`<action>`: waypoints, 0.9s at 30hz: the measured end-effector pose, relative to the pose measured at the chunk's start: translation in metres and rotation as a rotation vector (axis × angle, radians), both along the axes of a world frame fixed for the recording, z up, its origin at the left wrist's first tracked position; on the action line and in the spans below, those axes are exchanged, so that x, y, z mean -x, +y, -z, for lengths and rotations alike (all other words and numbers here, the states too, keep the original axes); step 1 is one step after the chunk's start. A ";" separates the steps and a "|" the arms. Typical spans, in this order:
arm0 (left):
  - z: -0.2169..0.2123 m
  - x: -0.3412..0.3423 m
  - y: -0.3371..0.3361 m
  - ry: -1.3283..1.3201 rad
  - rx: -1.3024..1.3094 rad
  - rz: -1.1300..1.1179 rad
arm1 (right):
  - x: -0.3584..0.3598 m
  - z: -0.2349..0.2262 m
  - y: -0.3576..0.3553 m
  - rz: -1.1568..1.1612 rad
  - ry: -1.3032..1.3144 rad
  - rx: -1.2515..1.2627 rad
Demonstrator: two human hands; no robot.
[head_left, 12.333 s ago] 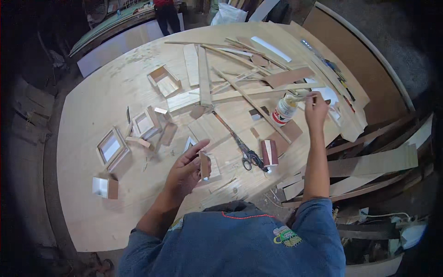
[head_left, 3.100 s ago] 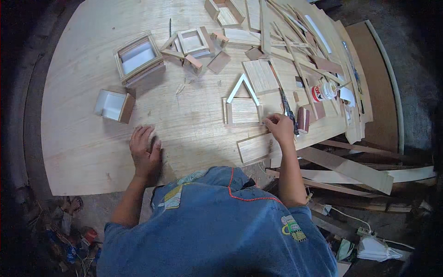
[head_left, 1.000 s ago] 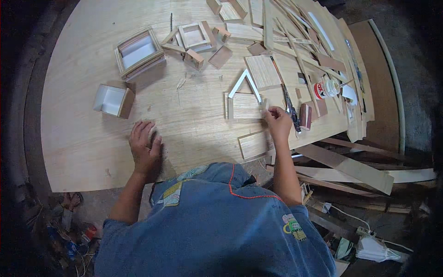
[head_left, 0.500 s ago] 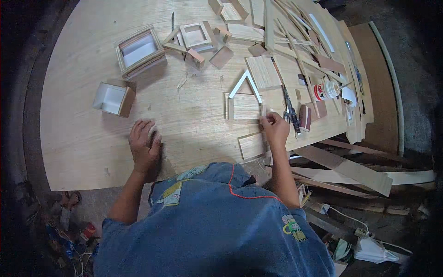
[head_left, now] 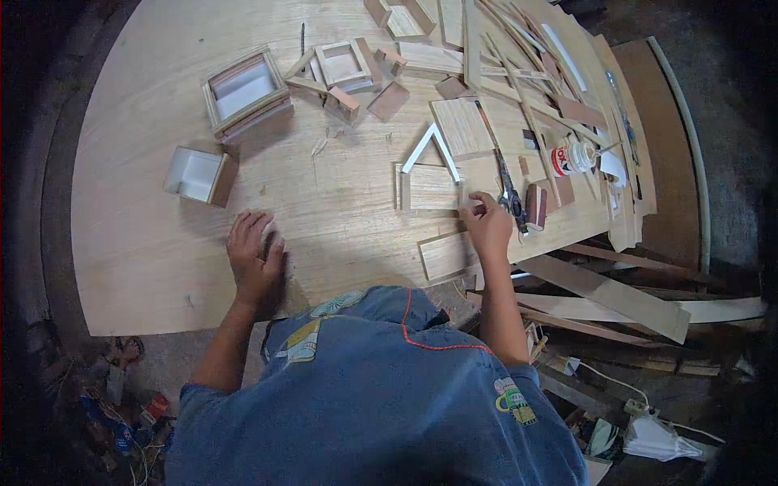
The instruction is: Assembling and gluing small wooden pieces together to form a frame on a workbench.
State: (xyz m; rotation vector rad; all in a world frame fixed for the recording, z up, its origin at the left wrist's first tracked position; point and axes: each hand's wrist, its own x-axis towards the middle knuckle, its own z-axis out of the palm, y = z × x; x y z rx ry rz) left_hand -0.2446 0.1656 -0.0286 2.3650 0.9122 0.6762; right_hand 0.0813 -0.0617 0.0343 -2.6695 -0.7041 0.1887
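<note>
My left hand (head_left: 256, 255) rests on the wooden table with its fingers loosely curled and apart, holding nothing. Just right of the house-shaped piece is my right hand (head_left: 489, 231), its thumb and forefinger slightly parted beside a short upright wood strip (head_left: 462, 194). I see nothing between these fingertips. The house-shaped piece has a flat wood board (head_left: 432, 188) with strips along its sides and a white peaked frame (head_left: 438, 139) at its far edge. Nearer to me lies a small rectangular board (head_left: 446, 256), partly behind my right wrist.
Scissors (head_left: 512, 202), a dark red block (head_left: 536, 206) and a white glue bottle (head_left: 572, 157) lie to the right. A white-lined wooden box (head_left: 200, 175) and a larger framed box (head_left: 245, 91) stand at left. Long strips (head_left: 527, 69) pile up at far right.
My right hand has shifted slightly right, and its fingertips have come away from the strip. The strip stays beside the board. My left hand has barely moved.
</note>
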 end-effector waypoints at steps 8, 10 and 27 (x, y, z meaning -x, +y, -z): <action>0.003 0.001 0.002 -0.005 -0.002 0.007 | -0.002 0.005 0.006 -0.011 -0.075 0.075; 0.005 0.001 0.002 0.010 -0.018 0.013 | -0.003 0.006 0.007 -0.006 -0.068 0.073; -0.001 0.000 -0.001 0.033 0.020 -0.013 | -0.009 0.006 0.012 0.008 -0.058 0.085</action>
